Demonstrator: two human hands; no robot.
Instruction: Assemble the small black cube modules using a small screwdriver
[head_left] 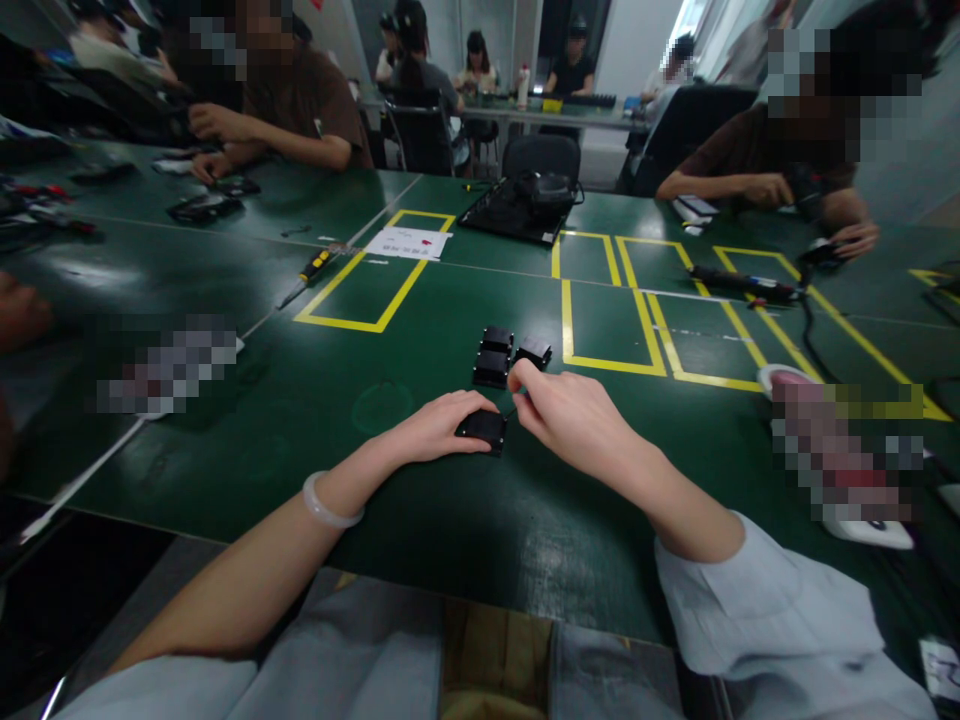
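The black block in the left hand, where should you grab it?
The black block is probably best pinched by its far and near edges, toward the left end, with the left hand coming from the left. Its broad face is up, narrow enough to span, and the right hand is on its right.

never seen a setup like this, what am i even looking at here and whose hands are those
There's no machine here: these are a person's own bare hands. The single picture comes from a camera worn on that person's head, looking forward and down, so the two near arms belong to the wearer.

The left hand holds a small black piece on the green table. The right hand is bent close beside it; whatever its fingers may pinch is too small to make out.

Just beyond sit similar black pieces. Farther off are yellow tape outlines, a white sheet and a yellow-and-black-handled tool. Other people sit around.
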